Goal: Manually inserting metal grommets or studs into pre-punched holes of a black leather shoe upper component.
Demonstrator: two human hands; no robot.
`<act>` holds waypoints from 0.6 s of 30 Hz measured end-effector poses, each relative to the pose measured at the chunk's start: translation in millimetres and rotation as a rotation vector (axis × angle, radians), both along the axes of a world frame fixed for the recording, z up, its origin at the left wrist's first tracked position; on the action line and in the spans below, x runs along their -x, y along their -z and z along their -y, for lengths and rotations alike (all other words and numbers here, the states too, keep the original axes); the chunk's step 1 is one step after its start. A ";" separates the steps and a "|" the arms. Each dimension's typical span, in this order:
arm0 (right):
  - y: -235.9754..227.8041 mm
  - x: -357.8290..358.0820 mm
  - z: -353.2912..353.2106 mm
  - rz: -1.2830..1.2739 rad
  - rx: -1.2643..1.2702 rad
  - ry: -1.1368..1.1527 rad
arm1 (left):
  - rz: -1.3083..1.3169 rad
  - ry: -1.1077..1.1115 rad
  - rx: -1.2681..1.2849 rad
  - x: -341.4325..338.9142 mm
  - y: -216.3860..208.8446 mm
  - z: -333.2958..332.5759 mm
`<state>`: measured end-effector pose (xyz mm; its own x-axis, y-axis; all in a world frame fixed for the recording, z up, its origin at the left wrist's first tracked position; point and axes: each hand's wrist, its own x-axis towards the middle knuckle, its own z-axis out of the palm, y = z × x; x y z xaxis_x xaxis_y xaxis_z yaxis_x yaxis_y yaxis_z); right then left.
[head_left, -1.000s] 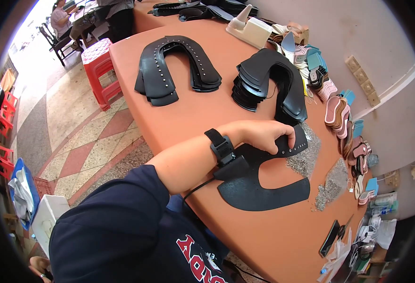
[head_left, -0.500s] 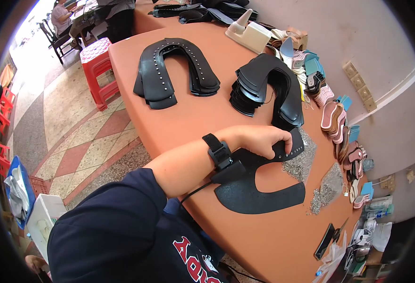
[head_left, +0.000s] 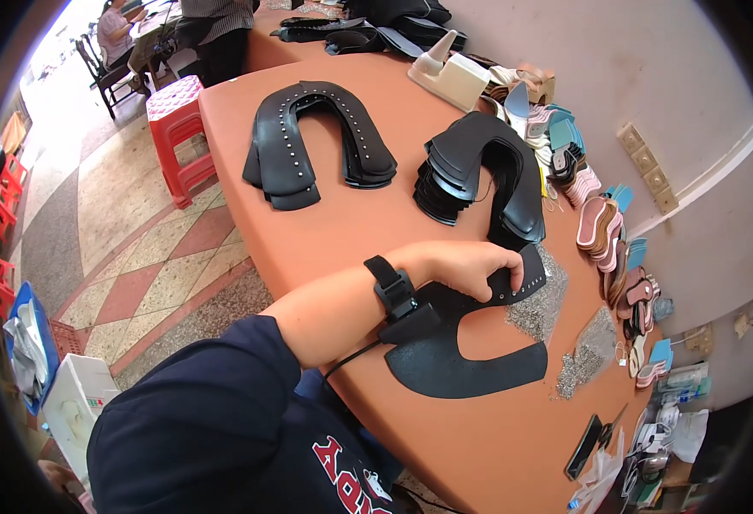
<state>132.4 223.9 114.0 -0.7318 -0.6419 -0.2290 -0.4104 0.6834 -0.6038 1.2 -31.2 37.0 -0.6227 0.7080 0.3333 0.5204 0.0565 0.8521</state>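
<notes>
My left hand [head_left: 479, 267] comes across from the left, a black strap and small device [head_left: 396, 291] on its wrist. Its fingers curl down over the upper arm of a U-shaped black leather piece [head_left: 479, 373] lying flat on the tabletop. One fingertip presses beside a row of small holes or studs near that piece's edge; what the fingers hold, if anything, is too small to make out. Just beyond lies a clear bag of small metal studs [head_left: 541, 310]. A second bag of studs [head_left: 589, 353] rests farther right. My right hand is out of view.
A studded stack of black U-shaped pieces [head_left: 285, 163] and a plain stack [head_left: 515, 158] stand farther back on the brown table [head_left: 308, 244]. Beyond are a white bottle [head_left: 458, 79] and shoe soles [head_left: 601, 230] along the wall. Red stools [head_left: 175, 137] stand left; people sit or stand behind.
The whole view has shifted slightly, setting the table items a little lower. My left hand remains at the same row on the leather piece, its fingers still bent.
</notes>
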 end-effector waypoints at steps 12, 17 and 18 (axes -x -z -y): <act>-31.5 34.4 26.3 -0.150 0.121 0.055 | -0.115 0.091 -0.054 -3.3 -16.8 -7.0; -49.0 -8.5 -2.6 -0.367 0.248 0.420 | -0.079 0.034 -0.055 -10.4 -13.6 6.2; -46.4 -22.0 -9.1 -0.387 0.264 0.495 | -0.054 0.022 -0.043 -9.0 -14.7 8.7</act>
